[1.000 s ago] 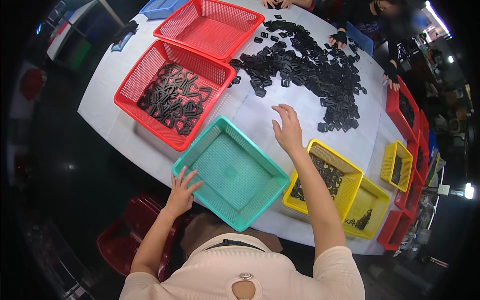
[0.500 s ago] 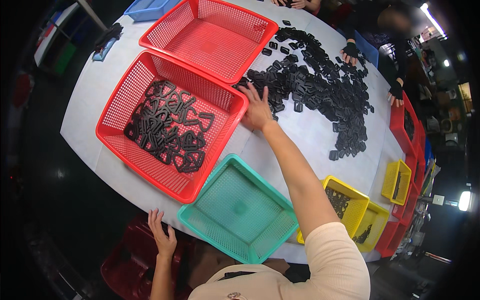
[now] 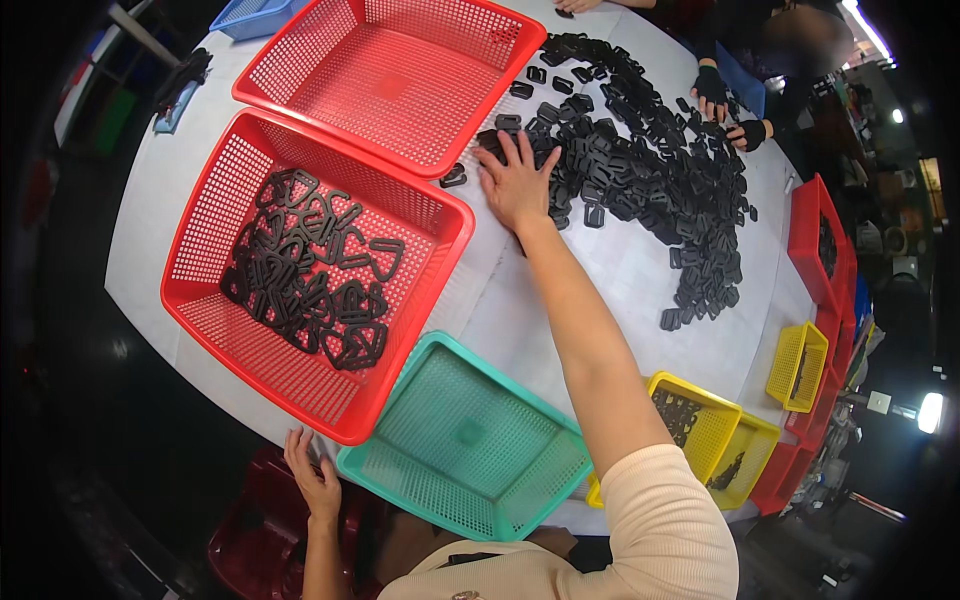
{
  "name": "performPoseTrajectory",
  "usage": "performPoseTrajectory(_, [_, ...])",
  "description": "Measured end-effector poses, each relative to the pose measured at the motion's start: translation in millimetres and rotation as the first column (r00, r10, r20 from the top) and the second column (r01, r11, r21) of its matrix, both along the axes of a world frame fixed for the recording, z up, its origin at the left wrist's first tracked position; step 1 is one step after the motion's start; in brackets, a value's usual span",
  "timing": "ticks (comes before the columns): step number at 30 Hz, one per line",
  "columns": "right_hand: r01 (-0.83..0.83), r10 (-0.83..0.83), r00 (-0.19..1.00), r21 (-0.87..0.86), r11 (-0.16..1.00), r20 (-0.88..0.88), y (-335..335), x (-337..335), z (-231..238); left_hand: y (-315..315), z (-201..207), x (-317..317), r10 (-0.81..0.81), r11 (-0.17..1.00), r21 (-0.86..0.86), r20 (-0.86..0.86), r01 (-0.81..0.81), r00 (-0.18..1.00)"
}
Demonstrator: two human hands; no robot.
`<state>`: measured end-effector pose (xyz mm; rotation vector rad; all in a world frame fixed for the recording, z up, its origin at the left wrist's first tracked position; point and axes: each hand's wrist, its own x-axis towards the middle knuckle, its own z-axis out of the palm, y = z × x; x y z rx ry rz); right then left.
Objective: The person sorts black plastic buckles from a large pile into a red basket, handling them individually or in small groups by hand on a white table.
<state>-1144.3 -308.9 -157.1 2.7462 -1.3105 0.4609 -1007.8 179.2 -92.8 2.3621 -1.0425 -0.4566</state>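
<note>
My right hand [image 3: 517, 187] reaches across the table with its fingers spread. Its fingertips rest at the left edge of a large spread of small black plastic buckles [image 3: 625, 170]. Left of it stands a red perforated basket [image 3: 440, 270] with many black plastic loops [image 3: 300, 270] heaped inside. Down at the table's near edge, my left hand [image 3: 313, 480] hangs with loosely parted fingers and holds nothing; it is close to the corner of a green basket [image 3: 465, 430] that has nothing in it.
Beyond the filled basket lies another red basket [image 3: 390, 85]. Yellow baskets [image 3: 715, 435] holding small dark parts stand at the right, beside red bins [image 3: 815, 255]. Across the table, a person's gloved hands [image 3: 711, 92] work at the buckles. A dark red chair [image 3: 250, 530] is below.
My right hand has moved away from the red basket's rim, onto the edge of the buckles. The co-worker's two hands have come closer together. The view has shifted slightly.
</note>
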Motion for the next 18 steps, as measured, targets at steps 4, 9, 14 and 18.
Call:
performPoseTrajectory(4, [0.127,-0.127,0.992,-0.046,0.991,-0.007,-24.1,-38.0,4.6,1.0,-5.2,3.3,0.034,0.999,0.015,0.009,-0.034,0.999])
performPoseTrajectory(9, [0.225,-0.231,0.971,-0.091,0.97,-0.059,-54.3,-97.4,3.4,-10.0,-15.8,-1.0,0.0,0.999,0.032,-0.02,0.001,1.0])
performPoseTrajectory(14, [0.448,-0.452,0.875,-0.064,0.892,-0.172,-78.0,-152.4,16.0,10.5,-48.3,2.0,-0.196,0.898,0.386,-0.078,0.211,0.978])
performPoseTrajectory(18, [0.317,-0.33,0.943,-0.191,0.929,-0.042,-60.7,-132.4,29.5,18.8,-59.8,1.7,-0.295,0.852,0.445,-0.028,0.276,0.955])
